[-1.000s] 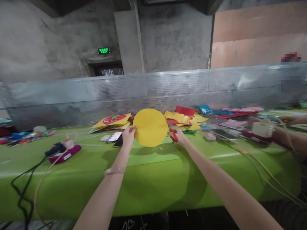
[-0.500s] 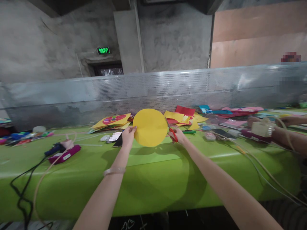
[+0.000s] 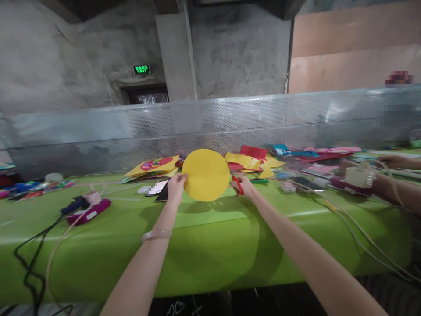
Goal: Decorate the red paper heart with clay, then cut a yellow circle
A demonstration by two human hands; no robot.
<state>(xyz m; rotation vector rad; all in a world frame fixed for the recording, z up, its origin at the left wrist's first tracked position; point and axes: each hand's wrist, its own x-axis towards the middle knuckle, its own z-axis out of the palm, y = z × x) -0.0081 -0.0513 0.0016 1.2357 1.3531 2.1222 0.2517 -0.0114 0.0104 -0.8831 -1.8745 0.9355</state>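
Note:
A round sheet of yellow paper (image 3: 206, 175) is held up above the green-covered table (image 3: 210, 254). My left hand (image 3: 176, 186) pinches its left edge between thumb and fingers. At the opposite edge, my right hand (image 3: 246, 188) is closed around the red handles of a pair of scissors (image 3: 238, 185). The scissor blades lie against the paper's right rim; how far apart they are is too small to tell. Below the disc, a pale green sheet (image 3: 210, 216) lies on the table under its shadow.
Yellow and red paper scraps (image 3: 253, 158) lie behind my right hand. A stack of yellow sheets (image 3: 154, 166) sits back left. Purple power strips (image 3: 88, 212) with cords are on both sides. Another person's arms (image 3: 394, 186) reach in at right. A perforated metal screen (image 3: 210, 123) borders the back.
My hands, the yellow disc and the scissors keep almost the same position. The other person's far hand at the right has shifted slightly.

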